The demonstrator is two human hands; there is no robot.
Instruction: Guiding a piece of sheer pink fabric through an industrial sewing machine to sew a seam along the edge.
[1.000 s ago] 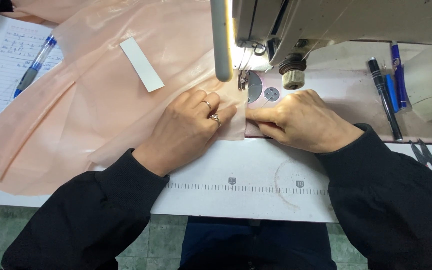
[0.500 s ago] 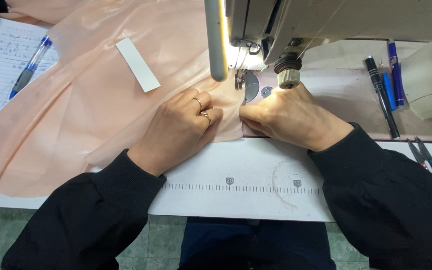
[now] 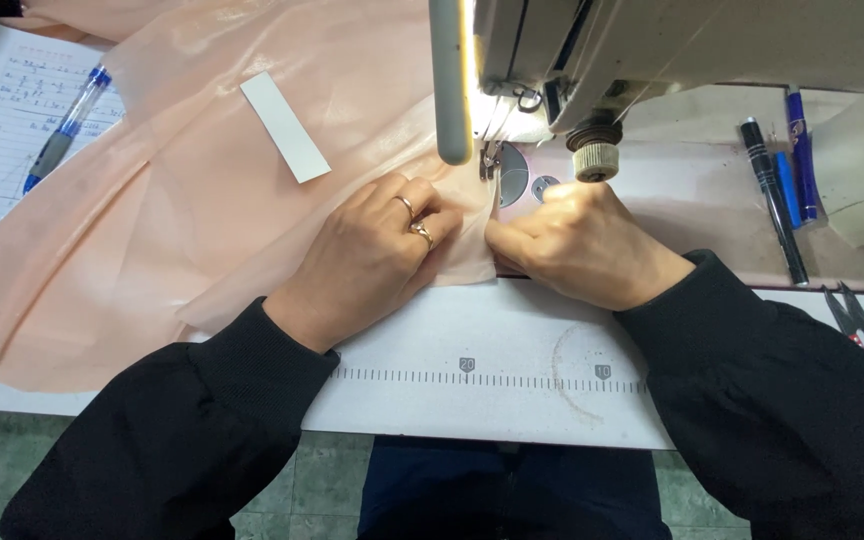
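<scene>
Sheer peach fabric point(image 3: 202, 220), flat beneath needle

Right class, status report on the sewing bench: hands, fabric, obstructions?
Left hand flat on peach fabric. Right hand pinching its edge below the needle. White strip lies clear, upper left.

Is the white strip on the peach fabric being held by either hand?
No, the white strip lies alone on the peach fabric, well apart from the left hand and right hand.

fabric point(image 3: 202, 230): thin peach cloth, faint sheen, softly creased
table point(image 3: 512, 340): smooth matt white laminate
needle plate point(image 3: 514, 175): polished metal
sleeves point(image 3: 182, 420): matt black knit
label strip point(image 3: 285, 127): plain white, matt
</scene>
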